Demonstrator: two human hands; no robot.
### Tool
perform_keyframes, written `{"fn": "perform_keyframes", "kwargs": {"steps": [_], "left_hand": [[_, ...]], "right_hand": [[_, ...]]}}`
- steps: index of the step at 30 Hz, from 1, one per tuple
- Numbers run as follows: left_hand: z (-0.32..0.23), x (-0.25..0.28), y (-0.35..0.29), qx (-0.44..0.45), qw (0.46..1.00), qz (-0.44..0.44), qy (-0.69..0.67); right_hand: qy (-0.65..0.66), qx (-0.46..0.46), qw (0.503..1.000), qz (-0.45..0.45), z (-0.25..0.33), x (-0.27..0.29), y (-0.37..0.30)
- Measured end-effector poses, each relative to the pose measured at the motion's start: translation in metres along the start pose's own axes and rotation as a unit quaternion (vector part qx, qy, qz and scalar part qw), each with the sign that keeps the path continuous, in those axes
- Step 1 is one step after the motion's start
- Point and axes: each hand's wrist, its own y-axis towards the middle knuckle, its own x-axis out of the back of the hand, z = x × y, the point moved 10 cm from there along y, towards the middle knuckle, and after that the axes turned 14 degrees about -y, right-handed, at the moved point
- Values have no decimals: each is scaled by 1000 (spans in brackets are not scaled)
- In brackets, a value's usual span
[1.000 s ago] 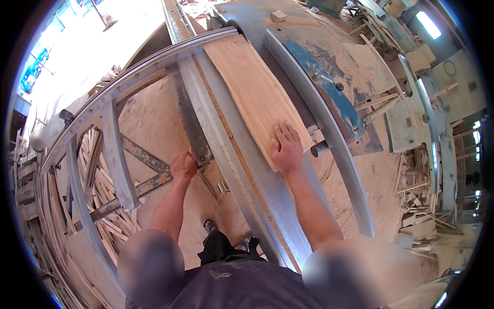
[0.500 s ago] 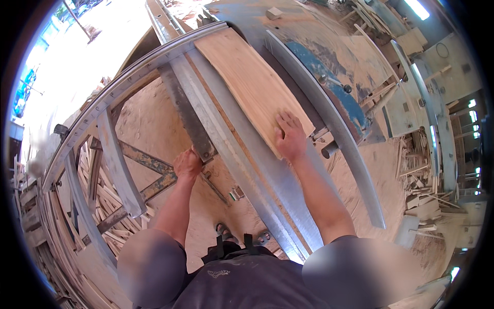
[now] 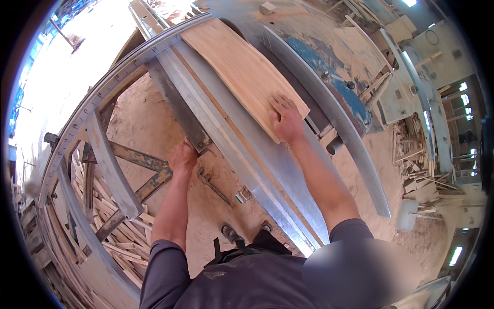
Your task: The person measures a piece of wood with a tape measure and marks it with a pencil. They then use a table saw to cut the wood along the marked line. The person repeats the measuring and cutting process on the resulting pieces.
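Board [image 3: 244, 72] lies under the right hand's [image 3: 288, 121] parted fingers; the left hand's [image 3: 182, 156] clench a dark bar [image 3: 176, 105], tips hidden.

two hands [image 3: 182, 156] [image 3: 287, 121], one touched board [image 3: 244, 72], two sandals [image 3: 229, 233] [image 3: 266, 226]

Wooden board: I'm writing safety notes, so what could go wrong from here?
The right hand rests on the near end of the wooden board, so its far end might swing. If it slid off, it could hit a sandalled foot. If the dark metal bar shifted, the left hand at its end might be pinched.
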Motion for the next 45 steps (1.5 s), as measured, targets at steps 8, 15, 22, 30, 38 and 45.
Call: {"fn": "perform_keyframes", "kwargs": {"steps": [8, 15, 22, 30, 38, 45], "left_hand": [[7, 9, 36, 9, 1000, -5, 5], [-2, 26, 59, 1, 1000, -6, -17], [7, 27, 103, -11, 1000, -6, -1], [7, 37, 150, -10, 1000, 15, 16], [13, 52, 203, 2, 1000, 6, 0], [6, 70, 234, -15, 1000, -21, -7]], "right_hand": [[-1, 9, 1000, -7, 9, -17, 31], [24, -5, 1000, -3, 14, -35, 56], [29, 0, 1000, -5, 18, -57, 87], [34, 1, 999, -7, 29, -85, 128], [33, 1, 999, -38, 39, -111, 171], [43, -2, 999, -34, 46, -135, 203]]}}
